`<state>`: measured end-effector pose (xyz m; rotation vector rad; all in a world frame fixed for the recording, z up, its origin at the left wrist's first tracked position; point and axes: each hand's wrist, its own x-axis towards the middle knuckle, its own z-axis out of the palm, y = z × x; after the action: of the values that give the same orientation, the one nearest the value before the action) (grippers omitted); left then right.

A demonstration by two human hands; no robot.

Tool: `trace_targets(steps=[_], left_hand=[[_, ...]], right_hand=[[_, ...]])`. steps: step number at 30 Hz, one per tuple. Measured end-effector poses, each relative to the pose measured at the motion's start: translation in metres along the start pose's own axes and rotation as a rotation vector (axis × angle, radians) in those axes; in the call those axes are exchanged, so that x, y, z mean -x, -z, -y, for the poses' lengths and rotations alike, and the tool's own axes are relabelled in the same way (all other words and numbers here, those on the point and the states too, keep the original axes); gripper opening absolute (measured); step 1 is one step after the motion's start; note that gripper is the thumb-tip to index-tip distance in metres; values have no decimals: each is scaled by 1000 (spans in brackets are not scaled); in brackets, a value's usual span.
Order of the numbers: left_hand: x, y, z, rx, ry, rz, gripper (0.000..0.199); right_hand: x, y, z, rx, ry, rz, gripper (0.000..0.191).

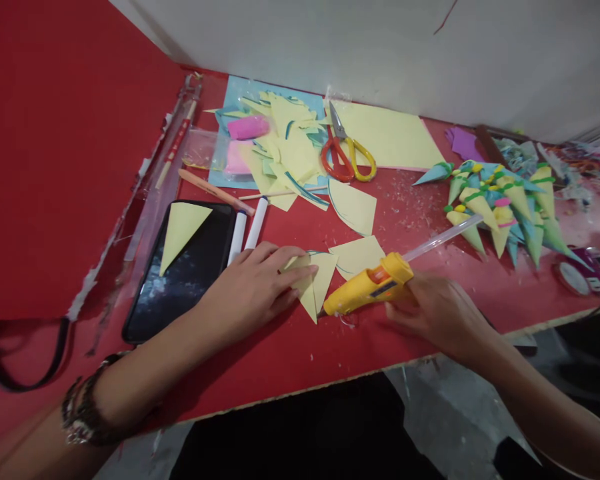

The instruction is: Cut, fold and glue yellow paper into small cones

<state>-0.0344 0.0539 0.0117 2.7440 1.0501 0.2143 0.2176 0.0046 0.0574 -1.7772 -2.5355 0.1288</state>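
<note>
My right hand [433, 303] grips the handle of a yellow glue gun [367, 290], with a clear glue stick [445, 237] jutting from its back end. The gun's nozzle tip meets the edge of a pale yellow paper piece [325, 277], close to its pointed lower end. That paper is partly folded over, and my left hand [263, 277] holds it down with fingertips on the fold. Just behind it lie two more cut paper pieces, one [357, 257] partly behind the gun and another [355, 207] farther back. A rolled paper cone [183, 230] rests on a black phone [180, 287] at the left.
Red-and-yellow-handled scissors [349, 160] lie by yellow sheets [390, 137] at the back. Paper scraps [295, 143] and pink clay packs [247, 127] cover a blue sheet. White markers [255, 223] sit behind my left hand. Several decorated cones [500, 203] are piled right. A wall [380, 53] stands behind.
</note>
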Motion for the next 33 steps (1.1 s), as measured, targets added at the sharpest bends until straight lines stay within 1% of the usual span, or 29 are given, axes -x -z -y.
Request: trace_targets(steps=[5, 9, 14, 21, 26, 33], left_hand=[[0, 0, -1, -10, -2, -18, 32], [-1, 0, 0, -7, -2, -7, 33], [-1, -1, 2, -10, -5, -19, 33], [0, -1, 2, -19, -20, -24, 34], [0, -1, 1, -24, -20, -21, 34], [0, -1, 0, -26, -2, -8, 34]], right_hand=[[-1, 0, -3, 11, -42, -10, 15], [-2, -1, -7, 43, -39, -23, 18], [-1, -2, -8, 40, -40, -39, 16], [4, -1, -3, -46, -24, 22, 11], [3, -2, -4, -19, -23, 14, 10], [1, -1, -7, 17, -45, -2, 15]])
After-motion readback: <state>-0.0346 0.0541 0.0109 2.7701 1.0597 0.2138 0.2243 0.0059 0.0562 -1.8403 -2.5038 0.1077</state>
